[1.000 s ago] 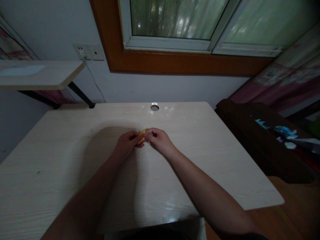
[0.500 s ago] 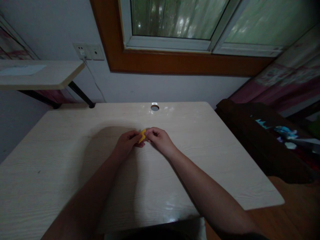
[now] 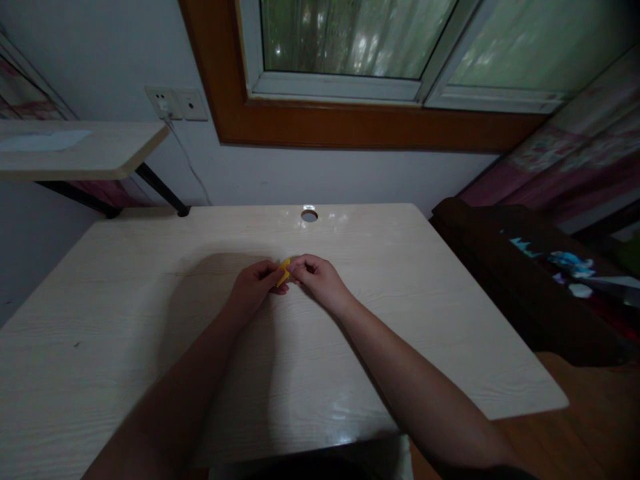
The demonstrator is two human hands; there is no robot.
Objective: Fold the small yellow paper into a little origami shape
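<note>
A small yellow piece (image 3: 283, 274), which looks like folded paper, is held between my two hands above the middle of the desk. My left hand (image 3: 254, 285) pinches it from the left, thumb on top and fingers curled underneath. From the right, the thumb and fingertips of my right hand (image 3: 320, 280) close on its upper right edge. Fingers cover much of the piece, so its full shape is hidden.
The pale wooden desk (image 3: 400, 320) spreads under both arms, with a round cable hole (image 3: 309, 217) near its back edge. A raised shelf (image 3: 115, 143) on black legs stands at the left. Beyond the right edge is a dark wooden cabinet (image 3: 500, 280) with assorted items on it.
My right fingertips have shifted slightly left over the yellow piece, so less of it shows. The left hand has stayed nearly still.
</note>
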